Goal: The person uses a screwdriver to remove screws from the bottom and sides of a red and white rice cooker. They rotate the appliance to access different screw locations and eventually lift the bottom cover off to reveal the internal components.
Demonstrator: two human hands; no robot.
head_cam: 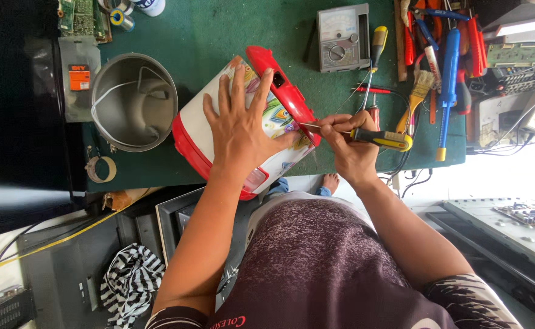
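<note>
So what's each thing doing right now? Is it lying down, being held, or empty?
rice cooker: on its side, pressed by left hand
screwdriver: gripped by right hand, tip at red base
steel pot: upright, empty
multimeter: lying flat

A repair workshop. The green surface [219,36] carries an analog multimeter [342,38], screwdrivers [377,44], solder rolls [121,18] and circuit boards [82,17].

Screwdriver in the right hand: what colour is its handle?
Yellow and black handle, gripped by the right hand; the head view shows it best.
</note>
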